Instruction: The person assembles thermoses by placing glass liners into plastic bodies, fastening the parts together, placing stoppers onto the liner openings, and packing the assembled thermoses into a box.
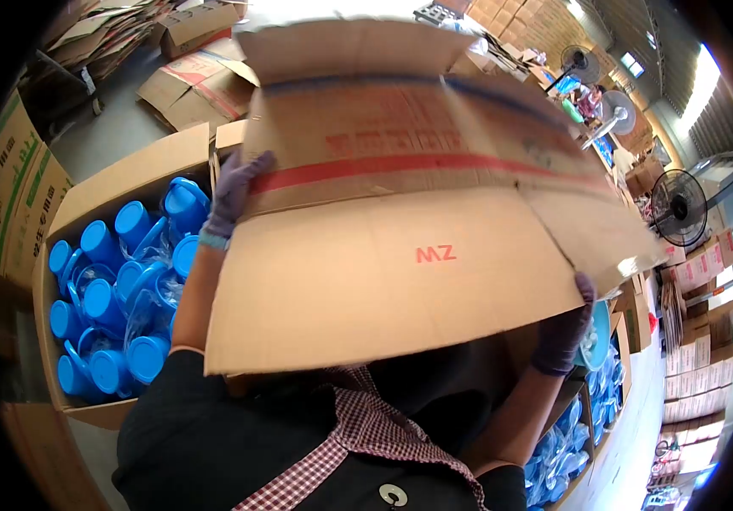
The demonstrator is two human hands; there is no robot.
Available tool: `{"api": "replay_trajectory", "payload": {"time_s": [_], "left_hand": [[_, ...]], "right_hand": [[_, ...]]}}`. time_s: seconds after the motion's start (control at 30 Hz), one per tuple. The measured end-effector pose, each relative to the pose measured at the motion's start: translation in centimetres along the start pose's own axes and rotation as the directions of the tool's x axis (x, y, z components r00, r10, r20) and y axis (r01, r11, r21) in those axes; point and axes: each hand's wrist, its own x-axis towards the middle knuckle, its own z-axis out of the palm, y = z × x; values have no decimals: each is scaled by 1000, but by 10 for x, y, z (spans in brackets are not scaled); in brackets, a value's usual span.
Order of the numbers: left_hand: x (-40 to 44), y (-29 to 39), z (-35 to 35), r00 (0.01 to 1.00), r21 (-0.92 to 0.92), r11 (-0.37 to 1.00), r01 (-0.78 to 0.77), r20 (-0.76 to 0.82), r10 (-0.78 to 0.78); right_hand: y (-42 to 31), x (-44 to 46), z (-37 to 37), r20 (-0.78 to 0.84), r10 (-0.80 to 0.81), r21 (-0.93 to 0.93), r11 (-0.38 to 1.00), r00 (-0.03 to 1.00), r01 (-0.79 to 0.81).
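Stretching across most of the view, where is that cardboard (358,298) sitting, and how are the hands carrying it?

It's hanging just ahead of the person's body. The fingers (257,163) of the gloved left hand (230,192) are curling narrowly around its left edge, and the gloved right hand (564,334) is gripping the near right corner. Whatever is lying underneath, the cardboard is hiding it.

Why are they reaching so far apart?

Probably because the piece is wide and its flaps are swinging loose along the creases, so gripping both sides is steadying it. Its right end is blurring, while the red letters (435,254) are showing sharply.

And beside it?

On the left, an open box (128,181) is holding blue containers (132,220), some with clear plastic around them, likely sitting close together to save room. Next to the right hand, a light-blue tub (603,328) is peeking out, with blue goods (554,451) in plastic lying below.

How is the room looking?

Whether a surface is supporting those boxes, I'm not able to tell. Pale floor (124,111) is showing at upper left, near piled flattened boxes (98,34). Fans (680,207) and stacked cartons (698,366) are lining the right side, and another person (589,102) is appearing far off.
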Motion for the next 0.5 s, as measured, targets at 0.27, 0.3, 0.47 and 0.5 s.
{"api": "replay_trajectory", "payload": {"time_s": [0.27, 0.3, 0.47, 0.5], "left_hand": [[-40, 47, -73, 771, -57, 916, -397, -562, 300], [-36, 58, -69, 716, -50, 890, -453, -615, 330], [77, 90, -31, 380, 215, 677, -704, -692, 614], [125, 82, -42, 312, 294, 667, -685, -709, 633]], "right_hand": [[-71, 128, 182, 463, -171, 652, 730, 870, -204], [-76, 133, 207, 494, -191, 655, 723, 848, -219], [-58, 71, 235, 469, -240, 505, 862, 850, -35], [-47, 58, 222, 478, -247, 345, 935, 843, 79]]}}
